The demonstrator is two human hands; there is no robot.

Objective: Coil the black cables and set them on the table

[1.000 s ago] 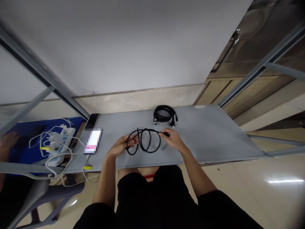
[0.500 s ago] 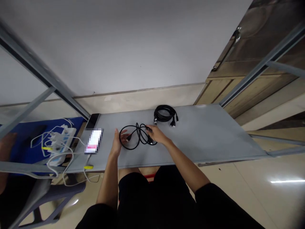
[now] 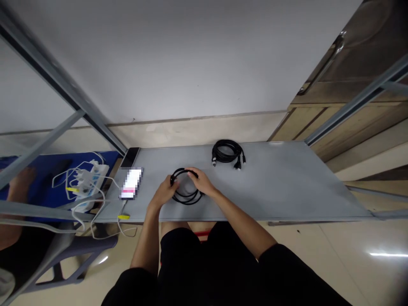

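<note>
Between my two hands is a black cable (image 3: 188, 203), gathered into a round coil of a few loops near the front of the grey table (image 3: 274, 191). My left hand (image 3: 165, 190) is closed around the coil's left side. On the upper right side, my right hand (image 3: 200, 180) grips the loops with its fingers curled over them. The cable's plug ends are mostly hidden by my hands. Behind and to the right lies a second coil of black cable (image 3: 227, 159), its connectors pointing toward me; neither hand touches it.
At the table's left are a phone with a blurred screen (image 3: 131, 183) and a dark flat device (image 3: 130, 157). A white power strip (image 3: 98, 174) with tangled white cords sits on a blue surface, near another person's hand (image 3: 24, 178). Metal posts (image 3: 95, 123) frame both sides.
The loose, crossed loops of cable have been drawn together into one round coil. My left hand has gone from open to closed on it. The view has shifted slightly.
</note>
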